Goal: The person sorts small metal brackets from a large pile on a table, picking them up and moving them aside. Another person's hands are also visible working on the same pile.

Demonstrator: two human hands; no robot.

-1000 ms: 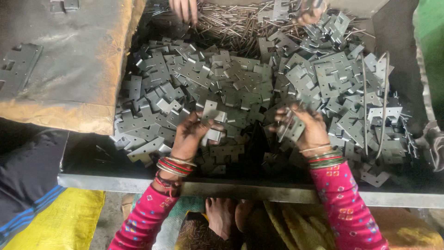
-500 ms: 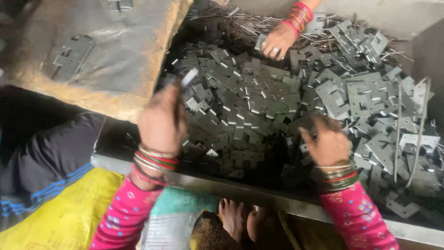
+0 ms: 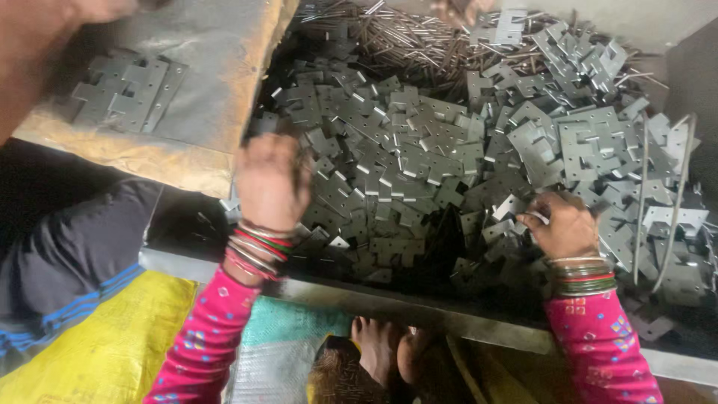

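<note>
1. A heap of flat grey stamped-metal hinge plates [image 3: 419, 164] was seen filling the centre and right of the frame, in a metal tray [image 3: 419, 307].
2. The left hand [image 3: 271, 179], lower centre-left, was seen from the back, curled at the heap's edge; whether anything was gripped could not be told.
3. The right hand [image 3: 562, 223], lower right, was closed on a plate in the heap.
4. The plates were judged stiff, light singly, sharp-edged and slippery; best pinched by the flat faces.
5. Thin metal pins [image 3: 389, 37] lay at upper centre.
</note>
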